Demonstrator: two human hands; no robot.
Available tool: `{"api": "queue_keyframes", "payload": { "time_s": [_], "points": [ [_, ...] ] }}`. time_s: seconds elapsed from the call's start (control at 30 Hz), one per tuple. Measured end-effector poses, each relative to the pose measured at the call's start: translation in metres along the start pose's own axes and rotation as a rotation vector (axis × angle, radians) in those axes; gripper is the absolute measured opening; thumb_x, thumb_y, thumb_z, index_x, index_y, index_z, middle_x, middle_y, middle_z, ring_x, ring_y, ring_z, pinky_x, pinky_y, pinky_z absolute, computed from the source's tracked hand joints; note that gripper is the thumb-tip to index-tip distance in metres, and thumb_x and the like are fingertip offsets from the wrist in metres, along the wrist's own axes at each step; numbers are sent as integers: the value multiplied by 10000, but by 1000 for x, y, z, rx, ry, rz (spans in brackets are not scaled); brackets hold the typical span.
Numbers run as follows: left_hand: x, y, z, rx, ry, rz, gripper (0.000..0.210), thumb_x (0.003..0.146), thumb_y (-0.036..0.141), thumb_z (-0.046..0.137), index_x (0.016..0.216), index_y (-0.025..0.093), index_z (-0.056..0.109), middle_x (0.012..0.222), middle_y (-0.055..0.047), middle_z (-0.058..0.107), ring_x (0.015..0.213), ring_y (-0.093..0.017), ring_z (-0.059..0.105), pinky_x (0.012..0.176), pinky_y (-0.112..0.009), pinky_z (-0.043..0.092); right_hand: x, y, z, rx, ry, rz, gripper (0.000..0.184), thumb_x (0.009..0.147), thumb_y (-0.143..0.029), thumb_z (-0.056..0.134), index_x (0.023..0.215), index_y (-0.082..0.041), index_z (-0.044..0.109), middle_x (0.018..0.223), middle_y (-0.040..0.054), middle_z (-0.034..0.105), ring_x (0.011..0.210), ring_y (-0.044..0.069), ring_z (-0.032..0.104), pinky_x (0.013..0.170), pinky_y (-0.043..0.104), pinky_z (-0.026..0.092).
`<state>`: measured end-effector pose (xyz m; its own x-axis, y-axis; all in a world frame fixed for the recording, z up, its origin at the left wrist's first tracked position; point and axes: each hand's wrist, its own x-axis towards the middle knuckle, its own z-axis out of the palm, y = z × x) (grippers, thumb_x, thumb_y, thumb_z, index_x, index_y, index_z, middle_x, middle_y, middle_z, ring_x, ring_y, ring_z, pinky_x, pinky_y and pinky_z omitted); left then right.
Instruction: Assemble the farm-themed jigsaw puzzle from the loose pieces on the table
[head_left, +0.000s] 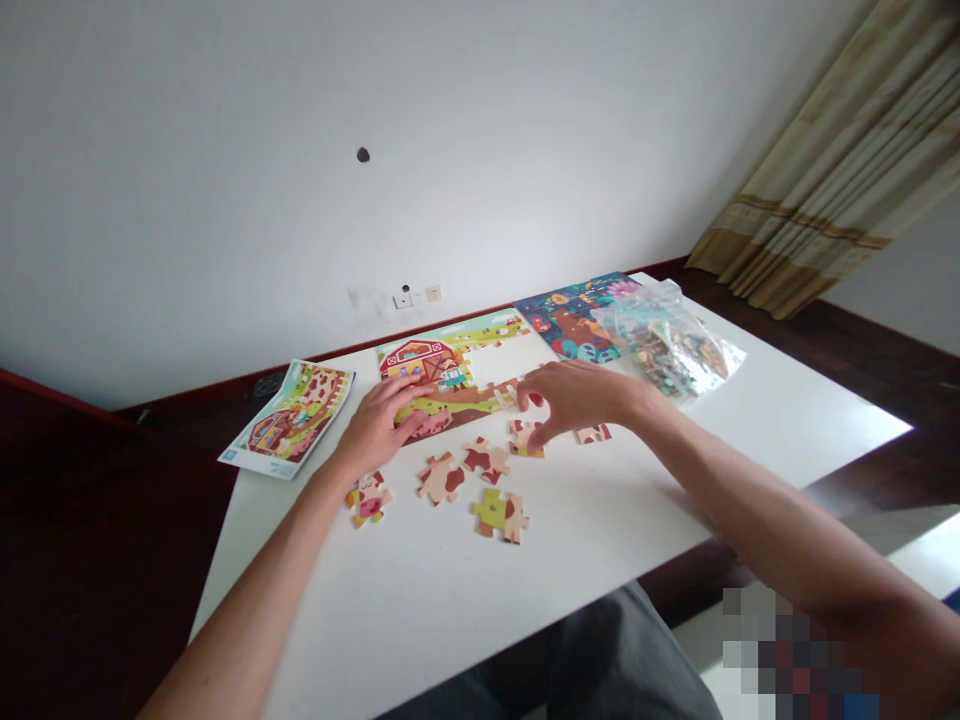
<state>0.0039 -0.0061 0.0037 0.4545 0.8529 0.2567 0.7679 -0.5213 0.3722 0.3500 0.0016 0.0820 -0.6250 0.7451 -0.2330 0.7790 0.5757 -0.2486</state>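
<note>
a: what's nearest?
b: grey trousers (pixel 622 660), cut off below, under the edge of the surface (pixel 600 520). a pixelated patch (pixel 795 655) at lower right hides what's there.
a: and on the surface?
b: a green-and-cream clump (pixel 501 515), then a cow-face piece (pixel 369 498) just beside the left forearm, and two spotted pieces (pixel 441 478) between.
a: the hands?
b: well apart from each other. the left hand (pixel 384 418) lies palm down, fingers spread, on the left of the part-built puzzle (pixel 452 374). the right hand (pixel 577 395) arches, thumb dipped onto a brown-patched piece (pixel 527 438), fingers curled and parted from the thumb.
a: what's covered?
b: some of the puzzle, under the left hand and behind the right. a small piece (pixel 594 434) sits partly behind the right forearm.
a: beyond?
b: a picture sheet (pixel 292 415) at left; at right, a clear bag (pixel 682 350) overlapping a dark blue picture (pixel 566 312). glare blurs its contents. farthest, wall (pixel 225 150) and curtain (pixel 825 190), the curtain cut off.
</note>
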Motion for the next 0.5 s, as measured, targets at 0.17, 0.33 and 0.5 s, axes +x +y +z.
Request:
{"api": "queue_keyframes", "payload": {
  "time_s": [0.17,0.33,0.5],
  "points": [
    [0,4,-3,0,-4,5,406,1069,478,479,1391,308,657,1533,-53,567,1436,-267,492,1230,-496,376,-3,-16,8,-59,12,-38,530,709,-548,880,1106,-238,716,1182,97,693,1041,321,671,777,358,457],
    [0,4,-2,5,-1,6,411,1068,472,470,1393,307,660,1524,-52,575,1435,-268,491,1226,-491,382,-3,-12,13,43,-26,-127,371,779,-457,852,1038,-239,701,1193,96,672,1053,310,653,802,367,460],
    [0,1,0,-1,-1,3,418,1061,499,480,1392,317,659,1532,-48,571,1444,-274,481,1227,-501,376,2,-9,10,149,-42,-187,109,869,-291,752,947,-244,693,973,51,709,888,233,645,736,330,434]
  ]
}}
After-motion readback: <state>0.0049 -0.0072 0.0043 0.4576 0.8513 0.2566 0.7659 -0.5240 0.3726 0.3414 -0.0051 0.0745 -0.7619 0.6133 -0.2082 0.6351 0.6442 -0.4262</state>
